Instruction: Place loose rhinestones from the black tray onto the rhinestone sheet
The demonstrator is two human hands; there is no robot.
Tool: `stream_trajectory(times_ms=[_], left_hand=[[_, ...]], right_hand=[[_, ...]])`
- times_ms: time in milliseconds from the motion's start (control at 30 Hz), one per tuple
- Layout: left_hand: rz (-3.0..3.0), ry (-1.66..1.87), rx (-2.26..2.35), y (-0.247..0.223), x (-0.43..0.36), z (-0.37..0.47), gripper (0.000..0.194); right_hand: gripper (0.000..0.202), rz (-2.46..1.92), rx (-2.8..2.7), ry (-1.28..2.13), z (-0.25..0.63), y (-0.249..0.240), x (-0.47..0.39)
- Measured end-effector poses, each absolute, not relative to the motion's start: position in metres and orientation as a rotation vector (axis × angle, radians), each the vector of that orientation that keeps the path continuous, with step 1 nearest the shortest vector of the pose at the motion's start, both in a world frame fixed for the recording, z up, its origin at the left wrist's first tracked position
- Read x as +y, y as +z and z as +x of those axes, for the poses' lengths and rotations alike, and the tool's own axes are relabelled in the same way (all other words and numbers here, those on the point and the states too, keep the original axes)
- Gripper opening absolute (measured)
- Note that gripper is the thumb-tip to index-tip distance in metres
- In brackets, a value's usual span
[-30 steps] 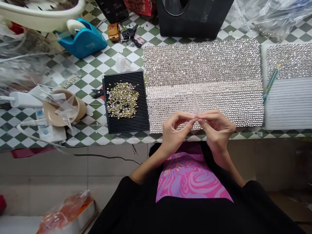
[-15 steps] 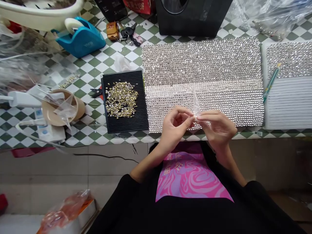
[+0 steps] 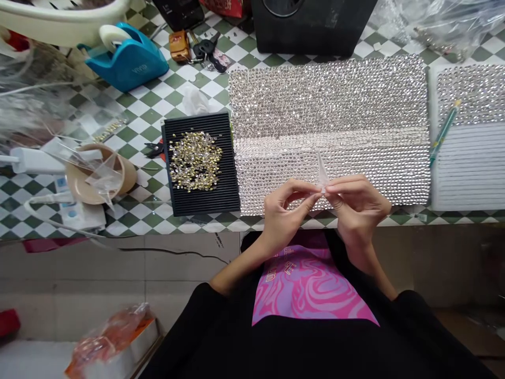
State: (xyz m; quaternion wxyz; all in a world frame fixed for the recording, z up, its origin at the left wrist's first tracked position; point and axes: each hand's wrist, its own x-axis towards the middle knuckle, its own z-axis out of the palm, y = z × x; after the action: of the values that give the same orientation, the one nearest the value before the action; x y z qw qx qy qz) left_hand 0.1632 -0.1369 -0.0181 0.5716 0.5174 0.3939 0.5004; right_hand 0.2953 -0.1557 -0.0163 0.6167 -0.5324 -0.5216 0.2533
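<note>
Both hands pinch the wide end of a small clear plastic cone (image 3: 322, 169), which looks like a piping bag with its tip pointing away from me. My left hand (image 3: 286, 210) is closed on it from the left with thumb and forefinger. From the other side, my right hand (image 3: 357, 208) grips the same end between thumb and fingers. Beneath them lies a wide sheet covered in rows of silvery rhinestones (image 3: 327, 100). Left of it sits a black ridged tray (image 3: 201, 205) with a heap of loose gold and clear rhinestones (image 3: 196, 160).
A second board (image 3: 469, 168), partly covered in stones, lies at the right with a green pen (image 3: 445, 131) on it. Farther back are a black box (image 3: 307, 31), keys (image 3: 207, 50) and a blue tape dispenser (image 3: 130, 60). A tan cup (image 3: 128, 176) holding plastic stands left.
Both hands and the plastic cone have shifted slightly right. The fingertips of the two hands have come closer together at the cone's wide end.
</note>
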Motion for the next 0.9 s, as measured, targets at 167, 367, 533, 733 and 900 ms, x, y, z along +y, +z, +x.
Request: stream_trajectory(times_ms=[167,367,533,733,900], left_hand=[[1.175,1.174,0.885,-0.018,-0.133,0.165,0.005],[1.152,1.131,0.929,-0.017,-0.131,0.167,0.014],[1.158,1.206,0.886,-0.018,-0.130,0.170,0.008],[1.156,1.329,0.852,-0.022,-0.128,0.175,0.018],[1.159,1.321,0.858,-0.021,-0.125,0.175,0.028]], right_hand=[[0.019,-1.150,-1.100,0.699,0.293,-0.018,-0.154],[0.018,-1.198,-1.062,0.694,0.290,-0.017,-0.153],[0.020,-1.189,-1.062,0.654,0.287,-0.017,-0.152],[0.021,-1.163,-1.060,0.679,0.286,-0.016,-0.148],[0.022,-1.183,-1.090,0.695,0.285,-0.016,-0.145]])
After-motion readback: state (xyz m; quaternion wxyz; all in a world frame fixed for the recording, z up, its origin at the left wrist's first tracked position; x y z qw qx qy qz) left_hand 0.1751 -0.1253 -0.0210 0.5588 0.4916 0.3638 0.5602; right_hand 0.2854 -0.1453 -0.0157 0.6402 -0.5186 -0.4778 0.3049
